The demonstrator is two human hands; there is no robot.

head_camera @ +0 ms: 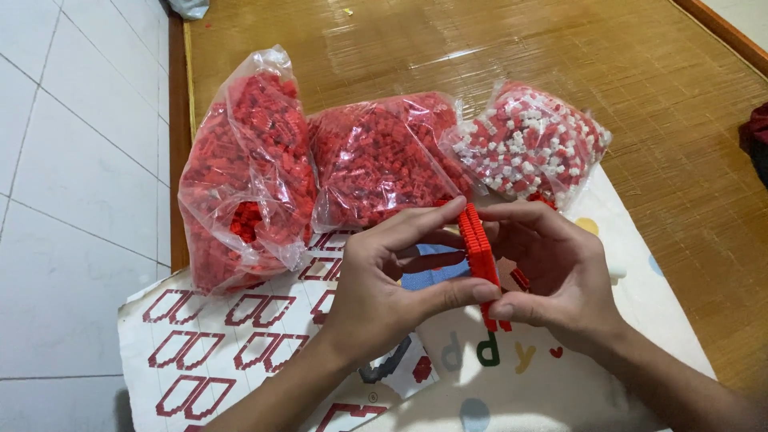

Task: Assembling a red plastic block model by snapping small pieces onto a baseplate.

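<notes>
A thin red slab of small building bricks (478,244) stands on edge between both hands. My left hand (392,280) pinches it from the left with thumb and fingertips. From the right, my right hand (552,272) presses against the same slab. Under the hands lie a white sheet with red brick diagrams (216,352) and a pale cloth with coloured letters (512,376).
Three clear plastic bags lie behind the hands on a bamboo mat (480,48): two of red bricks (248,168) (380,160) and one of mixed red and white bricks (532,144). White floor tiles (72,200) are on the left, past a wooden edge.
</notes>
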